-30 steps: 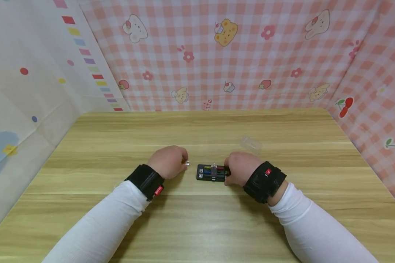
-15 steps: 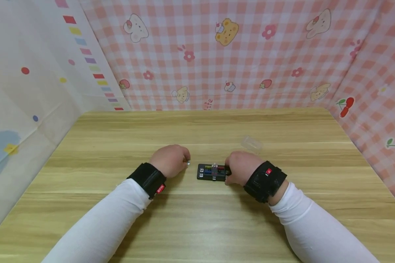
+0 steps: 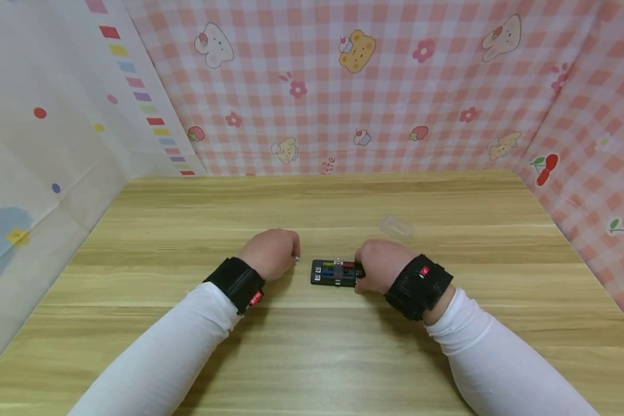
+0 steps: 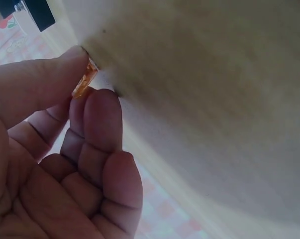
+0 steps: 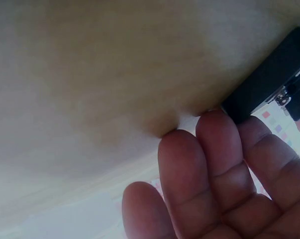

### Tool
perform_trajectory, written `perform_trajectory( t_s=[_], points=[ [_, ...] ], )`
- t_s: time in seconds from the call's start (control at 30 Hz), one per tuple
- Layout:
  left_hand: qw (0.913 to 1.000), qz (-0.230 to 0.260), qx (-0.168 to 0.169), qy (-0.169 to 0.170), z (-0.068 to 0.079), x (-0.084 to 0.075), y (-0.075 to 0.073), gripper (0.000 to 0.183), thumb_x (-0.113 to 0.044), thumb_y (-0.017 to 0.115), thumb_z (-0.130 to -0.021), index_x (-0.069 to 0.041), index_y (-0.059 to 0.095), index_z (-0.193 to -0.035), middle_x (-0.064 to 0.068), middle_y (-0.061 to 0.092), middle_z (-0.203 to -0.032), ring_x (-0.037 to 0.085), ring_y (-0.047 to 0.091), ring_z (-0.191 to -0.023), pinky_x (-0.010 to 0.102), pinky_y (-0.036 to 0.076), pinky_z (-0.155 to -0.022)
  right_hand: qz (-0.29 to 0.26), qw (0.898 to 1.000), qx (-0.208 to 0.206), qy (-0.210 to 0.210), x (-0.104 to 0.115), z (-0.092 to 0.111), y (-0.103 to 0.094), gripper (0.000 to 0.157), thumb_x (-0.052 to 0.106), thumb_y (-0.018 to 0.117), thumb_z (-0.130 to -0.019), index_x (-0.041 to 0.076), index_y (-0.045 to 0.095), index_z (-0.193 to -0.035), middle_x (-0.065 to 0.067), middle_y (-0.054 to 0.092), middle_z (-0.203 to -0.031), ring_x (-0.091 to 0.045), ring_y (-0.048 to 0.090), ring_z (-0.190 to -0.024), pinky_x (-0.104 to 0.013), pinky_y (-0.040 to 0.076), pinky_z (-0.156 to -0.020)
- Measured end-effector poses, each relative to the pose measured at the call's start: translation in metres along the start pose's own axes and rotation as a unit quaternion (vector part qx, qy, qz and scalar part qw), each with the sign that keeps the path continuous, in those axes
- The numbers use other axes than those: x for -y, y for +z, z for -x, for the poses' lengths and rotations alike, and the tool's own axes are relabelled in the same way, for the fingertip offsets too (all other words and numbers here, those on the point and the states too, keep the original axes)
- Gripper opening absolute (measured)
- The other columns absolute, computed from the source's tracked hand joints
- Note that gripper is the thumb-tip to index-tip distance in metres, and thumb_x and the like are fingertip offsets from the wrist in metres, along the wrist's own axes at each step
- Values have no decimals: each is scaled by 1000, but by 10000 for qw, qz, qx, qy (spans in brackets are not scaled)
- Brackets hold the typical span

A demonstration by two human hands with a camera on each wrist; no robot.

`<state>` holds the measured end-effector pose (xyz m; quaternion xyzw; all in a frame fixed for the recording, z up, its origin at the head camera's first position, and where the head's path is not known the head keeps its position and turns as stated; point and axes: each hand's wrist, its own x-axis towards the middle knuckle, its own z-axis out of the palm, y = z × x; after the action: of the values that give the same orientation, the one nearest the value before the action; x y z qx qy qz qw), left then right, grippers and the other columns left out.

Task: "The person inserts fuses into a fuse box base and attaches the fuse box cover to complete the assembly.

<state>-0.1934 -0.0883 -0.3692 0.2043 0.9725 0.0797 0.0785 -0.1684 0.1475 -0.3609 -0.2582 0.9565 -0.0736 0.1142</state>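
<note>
A black fuse block with colored blade fuses and metal terminals lies flat on the table. My right hand grips its right end; in the right wrist view the fingertips touch the block's black side. Just left of the block, my left hand pinches a small translucent orange blade fuse between thumb and fingertips, low over the table and apart from the block. From the head view only a tiny glint of that fuse shows. Part of the block appears at the left wrist view's top corner.
Behind the right hand lies a clear plastic cover on the wooden table. Patterned cloth walls stand at the back and both sides. Black straps wrap both wrists over white sleeves.
My left hand has shifted slightly right and its fingers have turned the fuse, so less of it shows. The right hand and the fuse block stay in place.
</note>
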Motion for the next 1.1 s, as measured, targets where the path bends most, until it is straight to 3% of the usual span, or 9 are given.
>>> perform_trajectory(
  t_s=[0.33, 0.57, 0.83, 1.1],
  points=[
    [9993, 208, -256, 170, 5, -4, -1, 7, -15, 63, -88, -18, 67, -83, -7, 61, -78, 10, 52, -67, 30, 46, -66, -72, 9998, 126, -116, -8, -1, 1, 38, 32, 84, -65, 9, 69, -91, 3, 60, -80, -13, 51, -68, -33, 46, -67],
    [9962, 412, -652, 406, 7, -12, -4, 5, -16, 63, -86, -19, 65, -83, -8, 58, -79, 9, 50, -68, 28, 45, -65, -105, 9998, 176, -4, -7, 0, 0, 40, 32, 84, -65, 9, 69, -94, 2, 60, -81, -13, 51, -68, -33, 46, -66],
    [9884, 808, -764, 1037, 8, -31, -6, 14, -8, 60, -82, -16, 67, -91, -7, 54, -83, 7, 47, -74, 24, 45, -66, -194, 9996, 179, -42, -7, 0, 0, 35, 30, 84, -66, 9, 68, -89, 3, 59, -76, -13, 50, -65, -32, 45, -63],
    [9774, 1105, -907, 1557, 8, -52, 1, 12, -13, 60, -89, -14, 64, -99, -8, 58, -86, 4, 50, -75, 26, 47, -70, -177, 9996, 100, -175, -7, -1, -1, 31, 30, 84, -64, 11, 67, -82, 5, 58, -71, -13, 50, -61, -31, 44, -59]
  ],
)
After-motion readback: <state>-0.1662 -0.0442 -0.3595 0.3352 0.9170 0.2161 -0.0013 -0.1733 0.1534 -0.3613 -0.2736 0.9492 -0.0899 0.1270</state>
